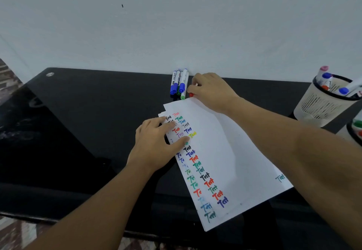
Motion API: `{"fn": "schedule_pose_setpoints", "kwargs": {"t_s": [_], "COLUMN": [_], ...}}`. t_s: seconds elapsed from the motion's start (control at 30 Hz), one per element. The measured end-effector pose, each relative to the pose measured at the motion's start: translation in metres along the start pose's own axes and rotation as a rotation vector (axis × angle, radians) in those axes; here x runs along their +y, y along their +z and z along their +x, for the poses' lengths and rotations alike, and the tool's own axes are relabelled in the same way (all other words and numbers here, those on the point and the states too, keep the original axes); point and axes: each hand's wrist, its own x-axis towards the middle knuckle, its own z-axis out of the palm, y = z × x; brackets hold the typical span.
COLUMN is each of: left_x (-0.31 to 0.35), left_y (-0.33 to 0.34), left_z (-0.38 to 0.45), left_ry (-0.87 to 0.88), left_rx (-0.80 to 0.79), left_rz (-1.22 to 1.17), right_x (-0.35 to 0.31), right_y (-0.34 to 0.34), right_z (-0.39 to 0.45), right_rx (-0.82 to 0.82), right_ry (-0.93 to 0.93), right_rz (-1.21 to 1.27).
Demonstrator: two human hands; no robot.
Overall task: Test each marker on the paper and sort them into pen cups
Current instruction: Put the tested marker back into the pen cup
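White paper (219, 151), covered with coloured "Test" marks in two columns, lies on the black table (88, 112). My left hand (156, 146) lies flat on the paper's left edge with straight fingers. A small bunch of blue and green markers (179, 83) lies against the wall beyond the paper. Just to their right, my right hand (211, 91) curls its fingers round a red-capped marker (191, 94); only the red cap shows below the fingers. A white mesh pen cup (325, 102) at the right holds several markers.
A second cup (352, 132) with green and red markers is cut off by the right frame edge. The wall (176, 24) runs right behind the table. The table's near edge crosses the bottom of the view, with patterned floor below.
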Motion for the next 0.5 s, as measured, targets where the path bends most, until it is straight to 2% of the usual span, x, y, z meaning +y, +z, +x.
{"fn": "schedule_pose_setpoints", "kwargs": {"t_s": [0.1,0.23,0.37,0.5], "left_x": [0.0,-0.002,-0.001,0.001], "left_y": [-0.001,0.0,-0.001,-0.003], "left_z": [0.001,0.002,0.002,0.001], "left_ry": [0.004,0.002,0.011,0.023], "left_rx": [0.002,0.001,0.012,0.015], "left_rz": [0.008,0.01,0.001,-0.012], "right_x": [0.0,-0.017,-0.047,-0.071], "right_y": [-0.005,-0.032,-0.048,-0.055], "right_z": [-0.006,-0.023,-0.048,-0.07], "right_rx": [0.099,0.223,0.079,-0.142], "right_ry": [0.011,0.037,0.148,0.28], "right_rz": [0.008,0.169,0.312,0.494]}}
